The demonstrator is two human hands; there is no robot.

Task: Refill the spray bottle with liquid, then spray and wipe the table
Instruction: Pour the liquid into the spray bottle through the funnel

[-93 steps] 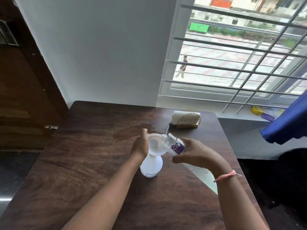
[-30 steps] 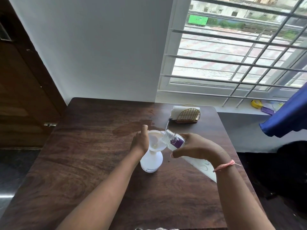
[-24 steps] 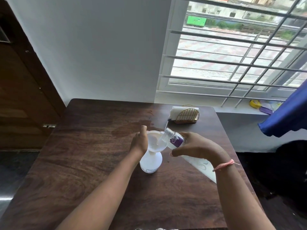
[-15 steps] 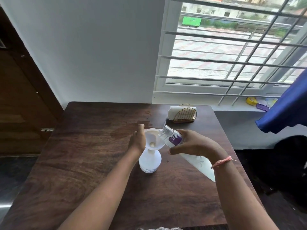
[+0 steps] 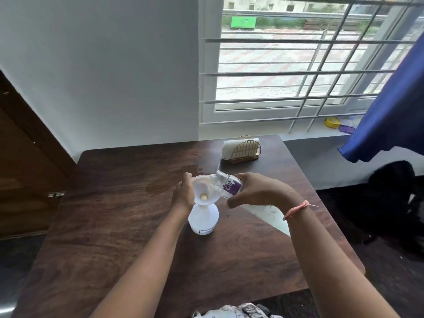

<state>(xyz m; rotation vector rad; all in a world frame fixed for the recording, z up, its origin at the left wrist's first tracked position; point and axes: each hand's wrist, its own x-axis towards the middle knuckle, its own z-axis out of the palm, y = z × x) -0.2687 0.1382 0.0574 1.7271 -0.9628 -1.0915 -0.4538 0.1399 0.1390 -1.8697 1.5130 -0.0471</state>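
Head view: the spray bottle (image 5: pixel 203 218) stands upright near the middle of the dark wooden table (image 5: pixel 110 221). Its body is rounded, translucent white, with a small label strip low on its front and its spray head off. A white funnel (image 5: pixel 204 191) sits in its neck, a pale spot at the bottom of the cone. The left hand (image 5: pixel 185 194) is wrapped around the funnel's rim at 9 o'clock. The right hand (image 5: pixel 259 191) is clamped on a clear refill bottle (image 5: pixel 227 185) with a purple label, tilted with its open mouth over the funnel's rim at 3 o'clock. A gold wire napkin holder (image 5: pixel 245 149) stands at the table's 1 o'clock.
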